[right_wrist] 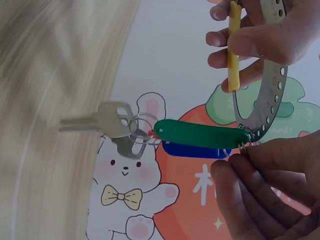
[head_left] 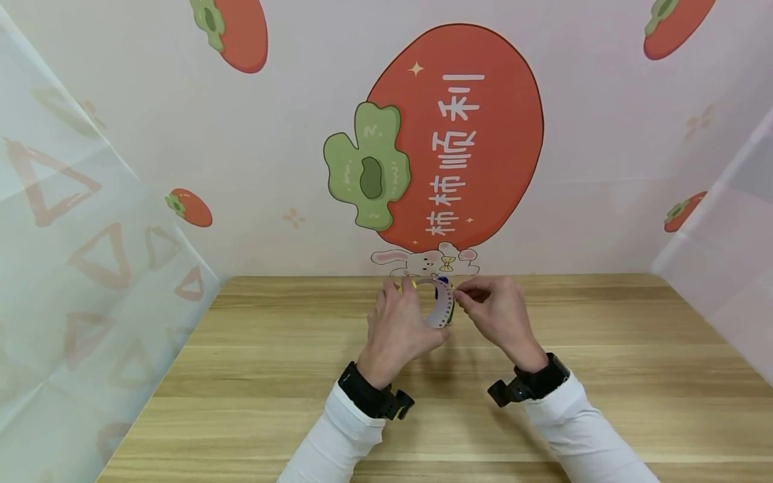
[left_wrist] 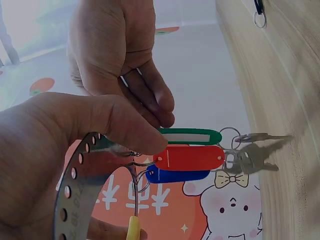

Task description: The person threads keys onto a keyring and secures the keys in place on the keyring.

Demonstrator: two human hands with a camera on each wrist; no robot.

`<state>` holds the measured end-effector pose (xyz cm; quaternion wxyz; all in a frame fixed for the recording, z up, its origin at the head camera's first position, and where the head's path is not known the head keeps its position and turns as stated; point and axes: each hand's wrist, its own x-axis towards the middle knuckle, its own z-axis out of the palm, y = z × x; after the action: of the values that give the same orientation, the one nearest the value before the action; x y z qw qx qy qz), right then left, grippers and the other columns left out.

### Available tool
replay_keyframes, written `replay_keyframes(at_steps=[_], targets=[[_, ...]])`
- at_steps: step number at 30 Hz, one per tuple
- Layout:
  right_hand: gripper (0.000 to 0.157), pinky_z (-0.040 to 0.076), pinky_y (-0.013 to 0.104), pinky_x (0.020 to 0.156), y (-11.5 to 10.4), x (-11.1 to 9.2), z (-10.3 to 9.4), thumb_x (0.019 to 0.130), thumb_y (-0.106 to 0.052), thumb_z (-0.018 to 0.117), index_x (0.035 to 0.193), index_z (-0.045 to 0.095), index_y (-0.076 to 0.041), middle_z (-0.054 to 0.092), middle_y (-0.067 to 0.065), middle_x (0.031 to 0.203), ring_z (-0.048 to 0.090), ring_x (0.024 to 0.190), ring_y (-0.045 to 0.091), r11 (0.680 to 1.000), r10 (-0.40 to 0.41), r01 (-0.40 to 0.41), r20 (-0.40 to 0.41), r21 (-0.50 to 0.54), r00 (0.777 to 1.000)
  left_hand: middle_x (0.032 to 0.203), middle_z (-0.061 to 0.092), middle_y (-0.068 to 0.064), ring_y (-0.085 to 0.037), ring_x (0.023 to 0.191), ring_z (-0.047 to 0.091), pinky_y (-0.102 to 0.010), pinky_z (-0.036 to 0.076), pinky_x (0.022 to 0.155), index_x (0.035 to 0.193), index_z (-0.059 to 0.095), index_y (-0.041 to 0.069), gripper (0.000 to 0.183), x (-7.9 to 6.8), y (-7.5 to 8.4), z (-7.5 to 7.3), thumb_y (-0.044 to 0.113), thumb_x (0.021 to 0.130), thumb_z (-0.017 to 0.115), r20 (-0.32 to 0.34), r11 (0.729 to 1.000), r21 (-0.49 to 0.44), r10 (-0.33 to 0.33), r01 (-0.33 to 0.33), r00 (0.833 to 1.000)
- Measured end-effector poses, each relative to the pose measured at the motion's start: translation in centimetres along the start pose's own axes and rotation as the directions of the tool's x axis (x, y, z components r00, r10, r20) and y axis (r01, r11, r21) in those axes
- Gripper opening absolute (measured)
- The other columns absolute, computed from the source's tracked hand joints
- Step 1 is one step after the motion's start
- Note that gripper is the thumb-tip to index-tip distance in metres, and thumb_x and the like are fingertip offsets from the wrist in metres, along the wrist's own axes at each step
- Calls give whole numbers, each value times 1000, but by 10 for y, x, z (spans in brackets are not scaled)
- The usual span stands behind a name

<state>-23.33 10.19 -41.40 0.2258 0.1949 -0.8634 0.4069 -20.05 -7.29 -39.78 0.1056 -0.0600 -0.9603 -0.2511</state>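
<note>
My left hand (head_left: pixel 395 329) holds a curved metal key holder (head_left: pixel 445 305) with a row of numbered holes, raised over the table. In the right wrist view its fingers wrap the yellow grip (right_wrist: pixel 233 50). Three tags hang off the holder's perforated edge: a green key tag (right_wrist: pixel 200 134), a red key tag (left_wrist: pixel 190 157) and a blue key tag (left_wrist: pixel 180 176). Silver keys (right_wrist: pixel 107 121) dangle from their lower rings. With thumb and fingertips my right hand (head_left: pixel 498 315) pinches the small ring (right_wrist: pixel 243 148) at the green tag's upper end, right at the holder's edge.
Under both hands lies a wood-grain table (head_left: pixel 272 376). A backdrop (head_left: pixel 290 134) printed with persimmons and a rabbit rises along its far edge, close behind the hands. At the left stands a pale patterned side sheet (head_left: pixel 72 268).
</note>
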Motion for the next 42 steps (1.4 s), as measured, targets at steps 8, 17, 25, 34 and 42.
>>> replay_keyframes(at_steps=[8,17,25,34,42], targets=[[6,51,28,55,2,1,-4,83,2,79,81,80,-4,74,4,74,65,60,11,986,-149,149,3,-74,989,120,53,-26,-38,101,57,-51,56,68,141,49,-8,106,0,0,0,49,63,92,0,999,0,39,-39,999],[4,52,27,56,1,4,-9,85,-1,79,83,80,-4,74,2,77,65,63,11,994,-100,103,71,-45,992,121,54,-25,-36,100,57,-48,57,67,142,49,-7,108,0,-2,0,49,61,93,-4,998,9,57,-57,998],[7,53,27,58,0,1,-6,90,-13,78,90,80,-6,73,1,75,68,65,14,999,24,-27,68,41,997,118,55,-27,-37,94,58,-48,56,66,141,49,-8,104,0,-1,2,50,65,91,-50,1000,28,16,-15,999],[7,54,28,61,-1,1,-9,92,-9,74,94,79,-4,74,6,78,70,67,16,986,88,-109,162,126,983,119,54,-26,-36,97,57,-50,56,68,143,48,-6,103,1,-2,0,45,65,92,-28,1000,17,-4,5,1000],[6,56,32,62,0,1,-7,89,-1,73,93,78,-1,73,6,79,68,68,16,1000,5,-6,81,4,997,129,51,-28,-40,106,56,-56,55,74,144,47,-5,101,2,-4,-3,41,66,91,25,999,-31,36,-35,999]])
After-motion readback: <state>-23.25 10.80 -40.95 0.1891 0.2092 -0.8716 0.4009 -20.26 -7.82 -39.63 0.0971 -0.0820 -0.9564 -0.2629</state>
